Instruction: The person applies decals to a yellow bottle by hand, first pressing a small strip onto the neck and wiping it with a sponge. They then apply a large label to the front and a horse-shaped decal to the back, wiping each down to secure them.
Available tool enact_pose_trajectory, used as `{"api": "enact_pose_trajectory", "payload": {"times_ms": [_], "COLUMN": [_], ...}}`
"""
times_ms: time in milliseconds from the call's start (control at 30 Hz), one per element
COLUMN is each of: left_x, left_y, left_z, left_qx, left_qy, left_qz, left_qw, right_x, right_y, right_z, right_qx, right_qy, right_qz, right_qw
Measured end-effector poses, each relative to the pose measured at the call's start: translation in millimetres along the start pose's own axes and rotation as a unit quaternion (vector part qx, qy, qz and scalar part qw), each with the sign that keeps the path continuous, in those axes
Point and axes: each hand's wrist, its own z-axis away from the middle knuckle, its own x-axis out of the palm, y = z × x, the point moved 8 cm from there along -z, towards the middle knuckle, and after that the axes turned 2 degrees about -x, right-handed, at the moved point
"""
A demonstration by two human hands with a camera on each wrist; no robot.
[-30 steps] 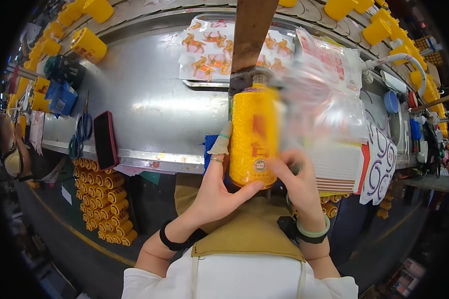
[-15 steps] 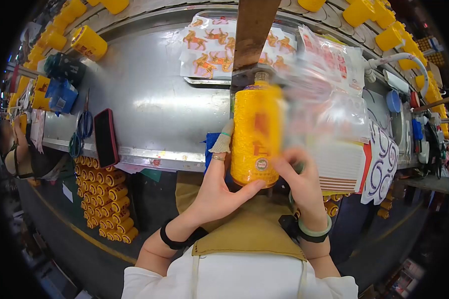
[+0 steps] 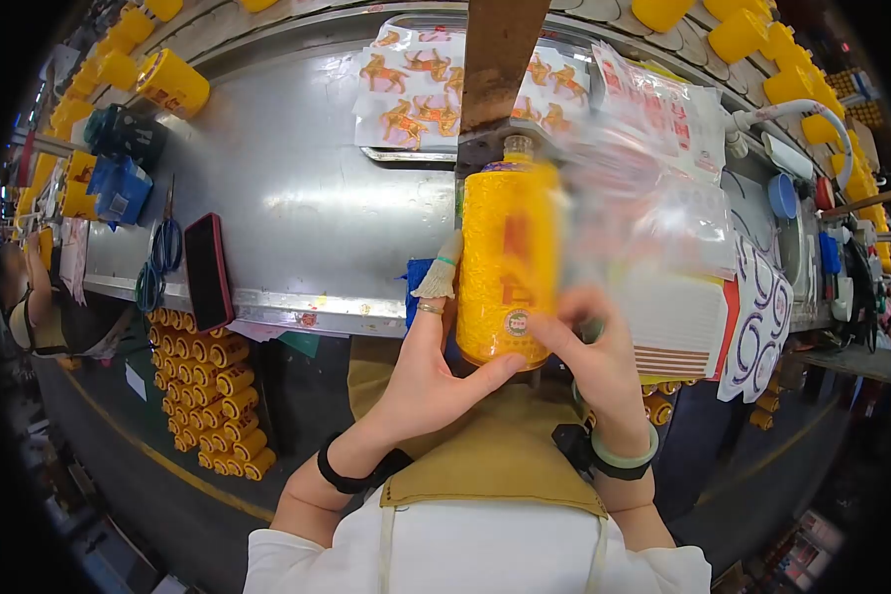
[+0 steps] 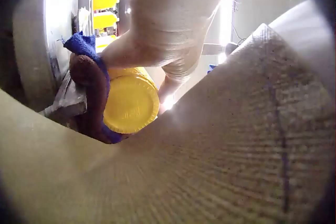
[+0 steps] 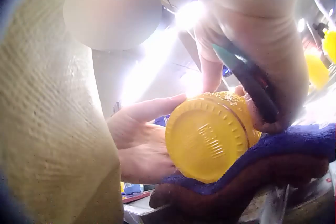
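A yellow bottle [image 3: 495, 267] with a textured surface, red characters and a clear glass neck lies tilted, its base towards me. My left hand [image 3: 431, 386] grips its left side, thumb across the lower front, a cloth finger cover [image 3: 436, 279] on one finger. The right thumb presses near the small round emblem [image 3: 516, 323] low on the bottle. In the right wrist view, a slim dark tool [image 5: 252, 85] with a green edge is tucked in my right hand [image 5: 262, 40]; its working end is hidden. A blue cloth [image 5: 294, 148] over a padded rest supports the bottle.
A brown upright post [image 3: 503, 69] stands just beyond the bottle. Horse sticker sheets [image 3: 406, 99] lie behind it, plastic-wrapped sheets [image 3: 653, 148] at right. Scissors [image 3: 166, 243] and a phone [image 3: 208, 272] lie left. Yellow containers [image 3: 738, 38] line a conveyor at the back.
My right thumb has shifted slightly over the emblem. Both hands and the bottle stay nearly in place. The yellow containers on the conveyor have moved to the right.
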Motion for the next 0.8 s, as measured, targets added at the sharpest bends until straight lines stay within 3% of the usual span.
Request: {"api": "enact_pose_trajectory", "payload": {"times_ms": [800], "left_x": [-0.9], "left_y": [-5.6], "left_z": [2.0], "left_qx": [-0.009], "left_qy": [0.002], "left_qz": [-0.004], "left_qw": [1.0], "right_x": [-0.4], "right_y": [2.5], "right_z": [-1.2], "right_qx": [0.004], "right_qy": [0.004], "right_qz": [-0.002], "right_qw": [1.0]}}
